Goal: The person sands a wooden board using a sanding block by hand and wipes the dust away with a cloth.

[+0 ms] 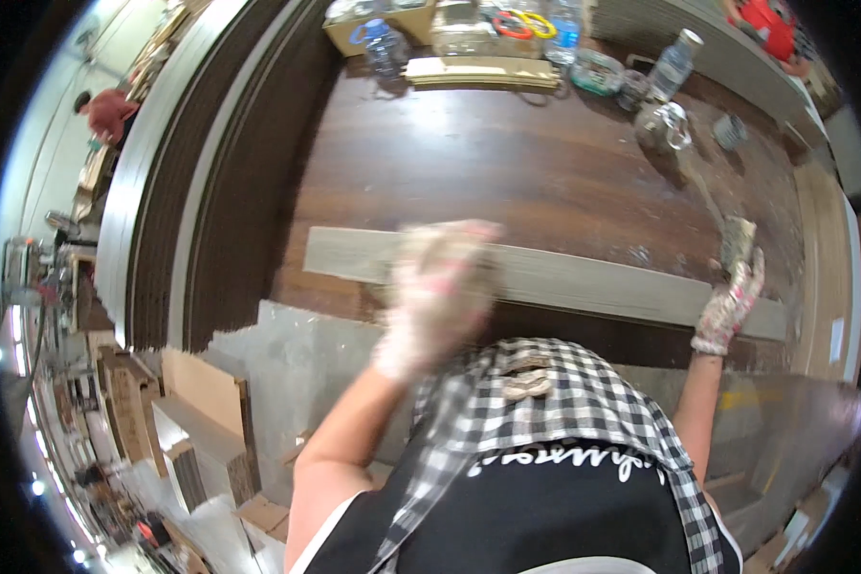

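A long narrow grey board (pixel 593 282) with a wood-grain look lies across the dark brown tabletop, close to my body. My left hand (pixel 435 297), in a whitish stained glove, is over the board's left half. Motion smears its fingers, so I cannot tell whether they hold anything. At the board's right end my right hand (pixel 730 304) rests in a stained glove, fingers stretched out. Just beyond those fingers sits a small worn greyish-beige block or wad (pixel 738 243); its kind is unclear.
Tall stacks of boards (pixel 249 182) stand along the left. At the far edge are bottles (pixel 674 65), a jar (pixel 662 126), scissors (pixel 515 26) and a pale bundle of strips (pixel 483 72). Cartons (pixel 201 430) stand lower left. Other people (pixel 108 115) are farther off.
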Demonstrator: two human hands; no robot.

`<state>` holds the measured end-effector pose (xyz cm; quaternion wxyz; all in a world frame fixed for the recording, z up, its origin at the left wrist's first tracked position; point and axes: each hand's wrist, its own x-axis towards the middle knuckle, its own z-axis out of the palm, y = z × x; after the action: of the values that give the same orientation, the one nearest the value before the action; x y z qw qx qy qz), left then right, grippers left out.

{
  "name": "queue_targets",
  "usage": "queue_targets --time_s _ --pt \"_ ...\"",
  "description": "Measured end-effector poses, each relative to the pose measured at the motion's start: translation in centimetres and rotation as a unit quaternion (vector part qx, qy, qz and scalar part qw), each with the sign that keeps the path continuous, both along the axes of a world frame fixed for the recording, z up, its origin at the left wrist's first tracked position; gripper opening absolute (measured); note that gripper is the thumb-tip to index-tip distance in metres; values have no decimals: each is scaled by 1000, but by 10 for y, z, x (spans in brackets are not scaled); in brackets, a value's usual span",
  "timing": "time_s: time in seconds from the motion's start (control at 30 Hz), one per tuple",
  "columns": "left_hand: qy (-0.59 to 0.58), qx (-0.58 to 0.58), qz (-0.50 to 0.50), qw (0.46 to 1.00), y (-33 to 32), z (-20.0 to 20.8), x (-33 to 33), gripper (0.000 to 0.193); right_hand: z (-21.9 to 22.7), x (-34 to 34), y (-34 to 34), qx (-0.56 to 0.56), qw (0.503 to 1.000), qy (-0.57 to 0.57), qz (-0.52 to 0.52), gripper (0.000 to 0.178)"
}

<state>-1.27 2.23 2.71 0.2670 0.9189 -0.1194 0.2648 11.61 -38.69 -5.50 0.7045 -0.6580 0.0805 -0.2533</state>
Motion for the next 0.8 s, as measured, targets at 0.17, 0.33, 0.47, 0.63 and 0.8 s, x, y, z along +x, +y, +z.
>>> queue_targets --time_s 0.17,0.33,0.47,0.63,0.8 --pt "76 67 -39 994 -46 -46 9 45 -1 -5 -6 -16 1000 9 -6 51" --pt "-7 124 172 977 91 -68 -19 33 -1 -8 -10 -39 999 15 -7 47" --pt "-54 -207 464 860 224 -93 -99 14 3 4 3 -125 990 13 62 42" --pt "9 -298 245 922 149 -43 -109 14 59 -19 135 -308 914 -7 265 41" --pt "84 17 130 988 69 -36 -79 43 63 -25 243 -426 775 -110 454 45"
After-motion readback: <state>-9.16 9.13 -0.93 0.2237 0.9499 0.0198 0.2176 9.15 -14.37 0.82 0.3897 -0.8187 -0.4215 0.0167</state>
